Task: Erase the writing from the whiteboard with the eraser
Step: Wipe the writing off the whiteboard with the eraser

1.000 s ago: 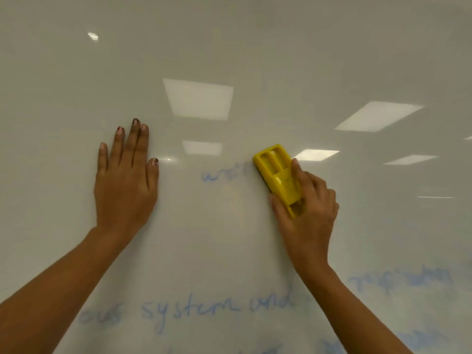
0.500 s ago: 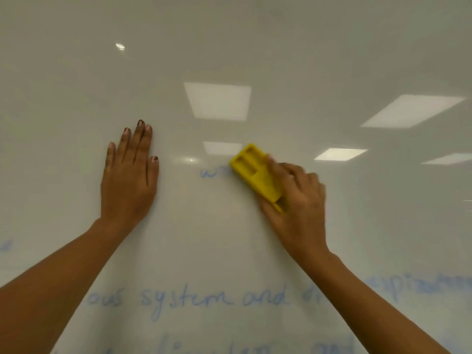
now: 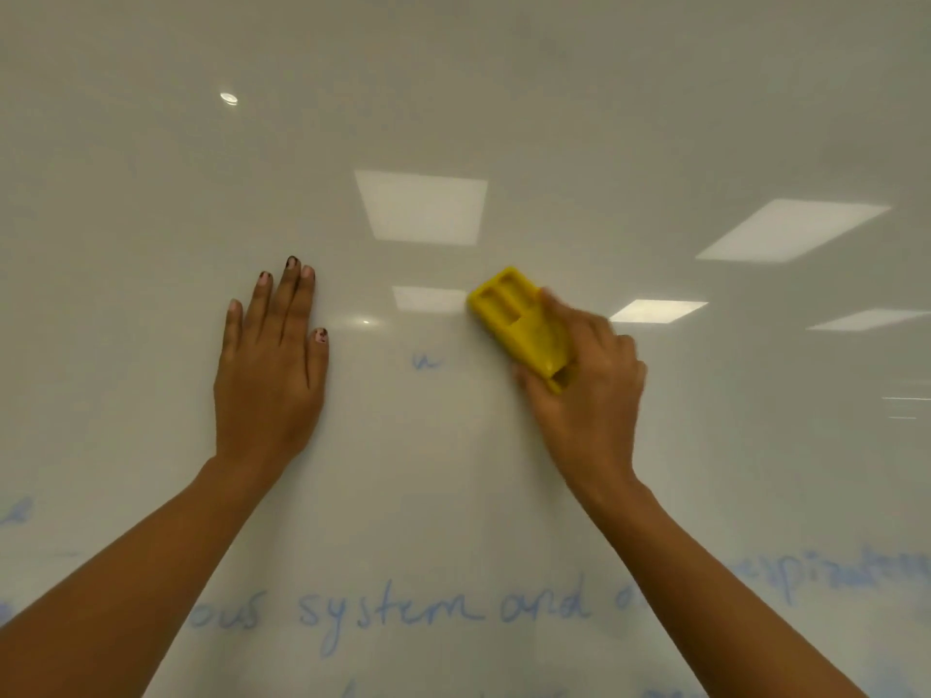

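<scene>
A glossy whiteboard [image 3: 453, 93] fills the view. My right hand [image 3: 587, 390] grips a yellow eraser [image 3: 519, 319] against the board, tilted with its free end up and to the left. A small blue mark [image 3: 425, 362] lies just left of and below the eraser. My left hand [image 3: 272, 375] rests flat on the board, fingers straight and pointing up, left of that mark. Lower down runs a line of blue writing [image 3: 443, 609] reading "system and", partly hidden behind both forearms.
Smeared blue writing [image 3: 831, 571] sits at the lower right, and more faint blue letters [image 3: 15, 511] at the left edge. Ceiling lights reflect in the board above the hands [image 3: 420, 206].
The eraser swept left over the upper blue word, then back right a little; only a small blue mark is left of it. My left hand stayed flat on the board.
</scene>
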